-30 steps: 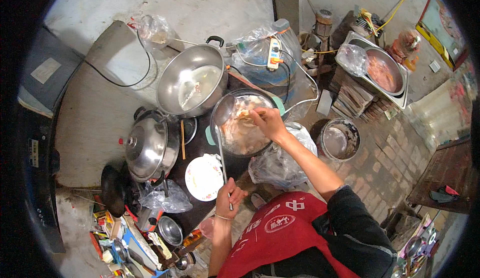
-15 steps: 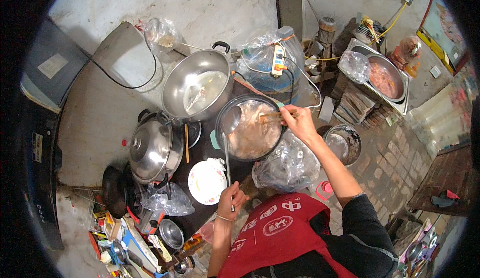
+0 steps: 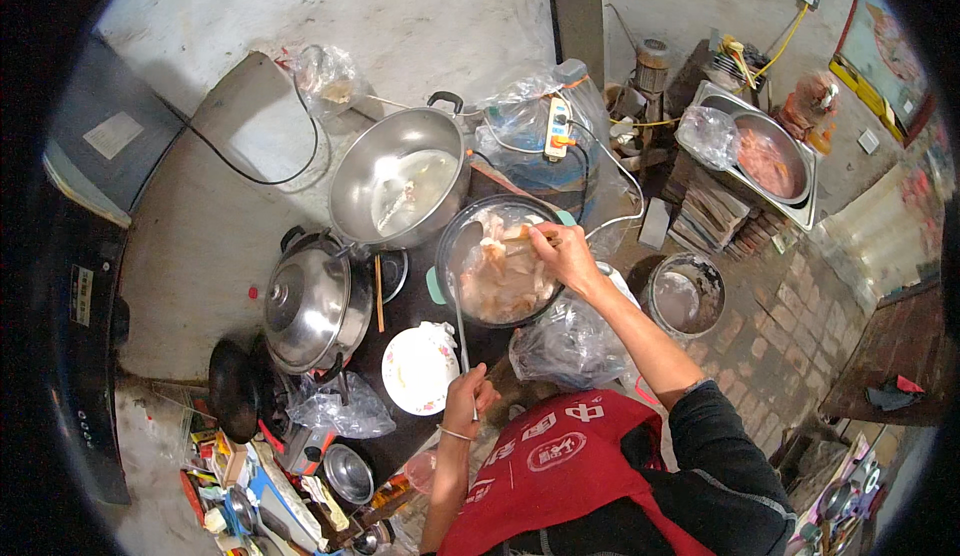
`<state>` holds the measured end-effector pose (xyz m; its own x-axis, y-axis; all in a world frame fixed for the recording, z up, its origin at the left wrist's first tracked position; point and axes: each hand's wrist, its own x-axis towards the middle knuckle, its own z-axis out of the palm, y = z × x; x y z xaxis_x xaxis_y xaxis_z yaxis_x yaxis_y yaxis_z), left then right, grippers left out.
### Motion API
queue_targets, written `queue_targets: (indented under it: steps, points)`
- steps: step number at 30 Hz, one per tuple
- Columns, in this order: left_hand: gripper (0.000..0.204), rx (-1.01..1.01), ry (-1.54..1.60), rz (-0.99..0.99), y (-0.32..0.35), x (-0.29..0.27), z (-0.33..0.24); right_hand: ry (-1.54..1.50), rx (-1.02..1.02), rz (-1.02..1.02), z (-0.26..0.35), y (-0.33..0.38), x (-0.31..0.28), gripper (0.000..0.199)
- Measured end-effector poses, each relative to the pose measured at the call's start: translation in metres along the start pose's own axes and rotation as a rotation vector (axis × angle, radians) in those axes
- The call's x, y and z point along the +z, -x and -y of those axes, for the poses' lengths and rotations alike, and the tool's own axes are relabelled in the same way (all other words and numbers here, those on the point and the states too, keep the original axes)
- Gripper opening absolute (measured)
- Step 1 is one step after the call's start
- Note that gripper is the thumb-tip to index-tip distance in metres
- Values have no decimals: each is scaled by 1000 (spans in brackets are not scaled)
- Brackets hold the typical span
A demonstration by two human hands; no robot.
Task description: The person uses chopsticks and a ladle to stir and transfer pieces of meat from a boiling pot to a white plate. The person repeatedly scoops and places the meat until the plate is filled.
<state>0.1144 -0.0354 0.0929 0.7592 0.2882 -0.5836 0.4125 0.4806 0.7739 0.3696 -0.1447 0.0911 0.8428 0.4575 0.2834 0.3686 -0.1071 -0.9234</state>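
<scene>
Pale pieces of meat (image 3: 505,291) sit in cloudy liquid in a dark-rimmed pot (image 3: 440,256) with light green handles. My right hand (image 3: 565,259) is closed around wooden chopsticks (image 3: 520,237) over the pot's right side. Their tips are at a piece of meat (image 3: 491,249) raised near the upper left of the pot. In my left hand (image 3: 467,401) is the long metal handle of a ladle (image 3: 461,331), which slopes up into the pot. The ladle's bowl is mostly hidden by meat. A white flowered plate (image 3: 420,381) with crumpled white stuff on its rim lies left of the handle.
Behind the pot stands a large steel pot (image 3: 350,181) with some liquid. A lidded steel pot (image 3: 310,301) is at the left. A clear plastic bag (image 3: 565,341) and a bucket (image 3: 715,291) are at the right. A power strip (image 3: 557,131) with cables hangs behind.
My right hand has moved left and slightly down with the chopsticks. Meat has shifted to the pot's upper left, covering the ladle's bowl, which showed plainly before. My left hand still grips the handle.
</scene>
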Motion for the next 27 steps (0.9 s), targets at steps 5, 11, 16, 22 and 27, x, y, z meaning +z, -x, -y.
queue_targets:
  steps: [5,11,16,22,27]
  points:
    - [45,86,12,-2,1,-6,3,-8,-93,79,-8,-5,19,21]
    - [44,94,-20,-1,6,-3,-3,-15,114,204,-12,-2,13,22]
    - [44,67,-10,-2,4,1,0,127,-68,93,-8,0,-14,20]
    - [40,80,9,44,0,-1,4,-34,123,-87,-2,4,-54,25]
    - [40,77,2,53,-3,4,3,-110,226,-117,-32,9,-33,26]
